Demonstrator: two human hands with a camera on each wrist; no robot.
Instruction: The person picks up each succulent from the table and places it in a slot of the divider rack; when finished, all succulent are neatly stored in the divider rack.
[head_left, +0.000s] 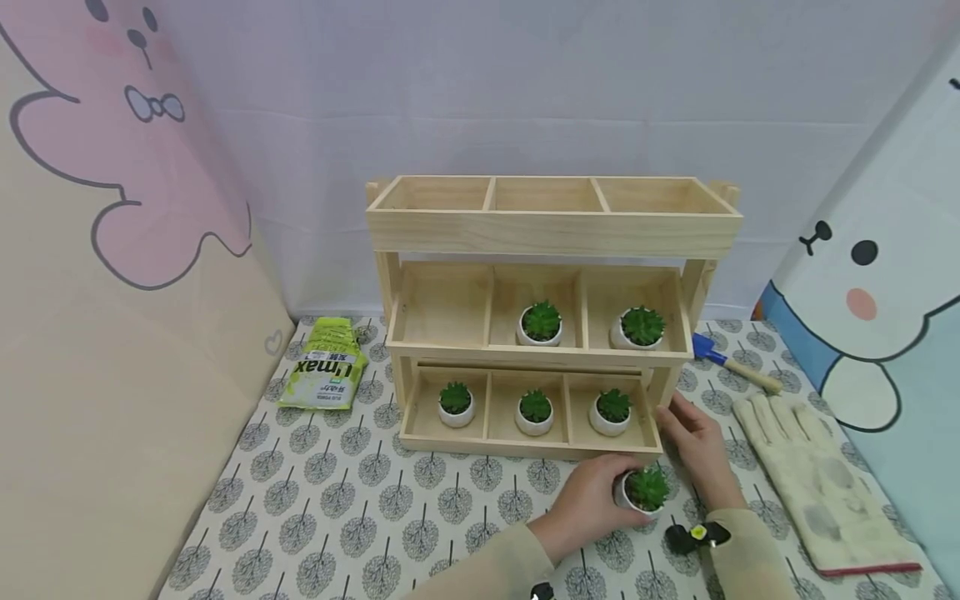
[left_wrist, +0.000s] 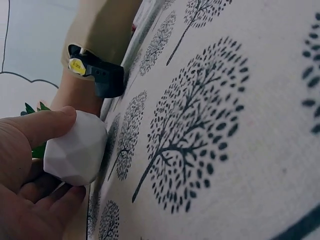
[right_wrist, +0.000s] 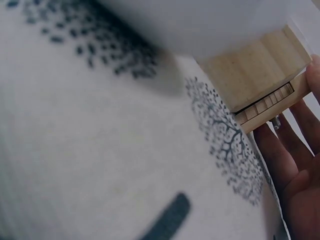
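My left hand point(head_left: 588, 502) grips a small white pot with a green succulent point(head_left: 648, 488), thumb on one side and fingers on the other. In the left wrist view the faceted white pot point(left_wrist: 77, 150) lies between thumb and fingers, close over the tablecloth. My right hand point(head_left: 699, 450) holds the lower right side of the wooden plant stand point(head_left: 555, 233); in the right wrist view its fingers point(right_wrist: 295, 142) pass behind the wood. Two potted succulents stand in the middle tier, and three point(head_left: 454, 404) sit in the bottom tier, one per compartment.
A green-and-white packet point(head_left: 324, 367) lies left of the stand. On the right are a small blue shovel with a wooden handle point(head_left: 735, 364) and a pair of pale gloves point(head_left: 821, 479). The patterned tablecloth point(head_left: 360, 500) covers the table; printed cloths hang around it.
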